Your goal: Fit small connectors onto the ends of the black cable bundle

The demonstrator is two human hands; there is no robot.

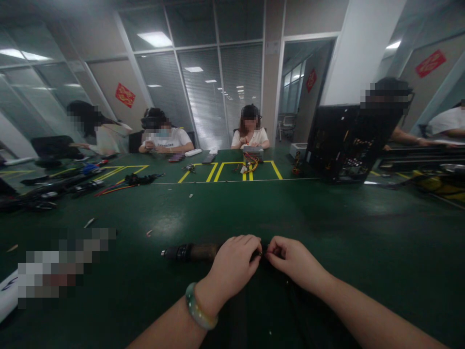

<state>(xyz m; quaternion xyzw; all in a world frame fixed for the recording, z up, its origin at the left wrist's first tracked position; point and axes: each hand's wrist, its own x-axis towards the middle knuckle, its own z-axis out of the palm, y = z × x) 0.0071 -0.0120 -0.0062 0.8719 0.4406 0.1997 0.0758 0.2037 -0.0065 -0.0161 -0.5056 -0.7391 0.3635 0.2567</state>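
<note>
A dark cylindrical tool with a brown body and a metal tip, like an electric screwdriver (199, 252), lies on the green table (152, 305). Its right end disappears behind my left hand (234, 261), and whether the hand touches it I cannot tell. The fingers of that hand are curled, thumb and forefinger closing near a tiny dark piece. Just to the right, my right hand (296, 261) pinches with thumb and forefinger, almost meeting the left fingertips. What sits between the two pinches is too small and dark to name. A green bangle (199, 308) circles my left wrist.
At left, a blurred-out area covers part of a white sleeve-like shape (9, 295). Small scraps (148, 233) lie beyond the tool. Dark cables and parts (138, 179) are at far left. A black computer case (337, 145) stands at back right. Several people sit across the table.
</note>
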